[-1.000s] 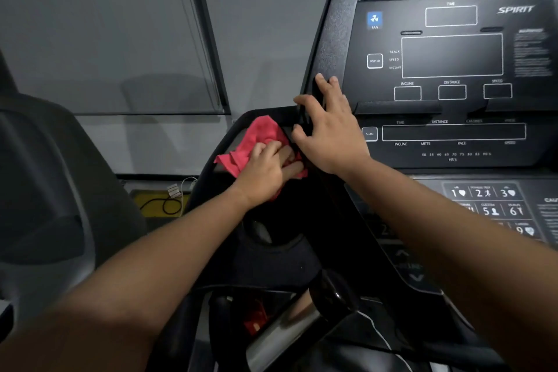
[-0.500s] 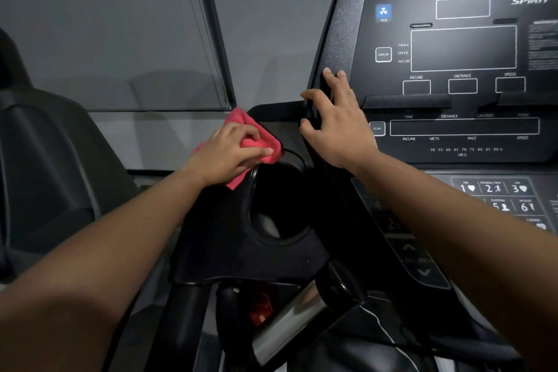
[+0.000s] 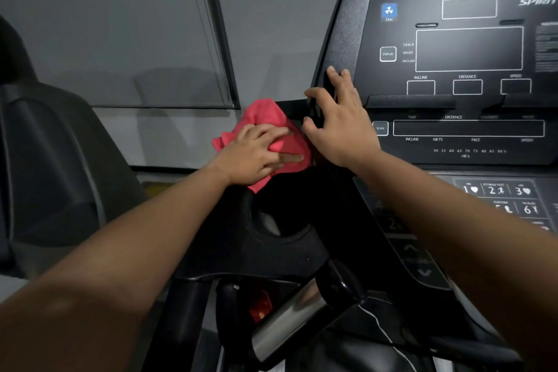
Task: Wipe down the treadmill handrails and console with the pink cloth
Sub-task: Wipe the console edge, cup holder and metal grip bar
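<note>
My left hand point(image 3: 255, 154) presses the crumpled pink cloth point(image 3: 265, 118) flat against the top of the black left side tray of the treadmill console point(image 3: 468, 130), just above the round cup holder point(image 3: 271, 220). My right hand point(image 3: 338, 124) rests with fingers spread on the console's left edge, beside the SCAN button, touching the cloth's right side. The dark display panel fills the upper right. A chrome and black handrail grip point(image 3: 302, 314) pokes out below the tray.
A neighbouring machine's dark grey shroud point(image 3: 51, 160) stands at the left. Behind is a grey wall with a window blind point(image 3: 120, 24) and a dark frame post. The keypad point(image 3: 498, 193) sits right of my right forearm.
My left hand has slid the pink cloth from the tray's left rim back to the right, up against my right hand. My right hand has stayed on the console's edge.
</note>
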{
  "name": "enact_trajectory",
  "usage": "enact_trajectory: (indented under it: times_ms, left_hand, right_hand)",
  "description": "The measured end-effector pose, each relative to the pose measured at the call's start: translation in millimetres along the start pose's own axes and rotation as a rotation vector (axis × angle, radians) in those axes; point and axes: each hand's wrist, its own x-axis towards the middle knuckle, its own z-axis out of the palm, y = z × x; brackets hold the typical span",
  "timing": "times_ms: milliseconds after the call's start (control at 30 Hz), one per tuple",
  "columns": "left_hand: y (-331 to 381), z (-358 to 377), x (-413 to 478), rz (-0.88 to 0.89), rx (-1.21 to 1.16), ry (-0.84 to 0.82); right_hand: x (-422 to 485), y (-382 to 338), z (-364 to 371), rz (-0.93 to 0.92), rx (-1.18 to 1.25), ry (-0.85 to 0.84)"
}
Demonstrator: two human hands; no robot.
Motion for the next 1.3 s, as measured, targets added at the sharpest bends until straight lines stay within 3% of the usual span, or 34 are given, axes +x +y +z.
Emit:
enact_trajectory:
  times_ms: [67,233,400,633,900,1300]
  left_hand:
    - [1,1,-8,-0.098,-0.053,0.017]
    - [12,3,-45,-0.551,-0.286,-0.016]
    - [36,-3,-65,-0.792,-0.37,-0.018]
    - [72,-20,-85,-0.788,-0.385,-0.103]
    - [107,-26,-116,-0.834,-0.331,-0.074]
    - [50,-11,-42,-0.936,-0.348,-0.192]
  right_hand:
    - [-1,0,-1,0.003,0.001,-0.004]
    - [-1,0,-2,0.003,-0.007,-0.02]
    - [-1,-1,-2,0.015,-0.022,-0.021]
    - [-3,-4,-5,0.018,-0.021,-0.038]
    - [-4,-3,-4,0.016,-0.011,-0.026]
    - [-3,-1,-3,0.016,-0.003,-0.026]
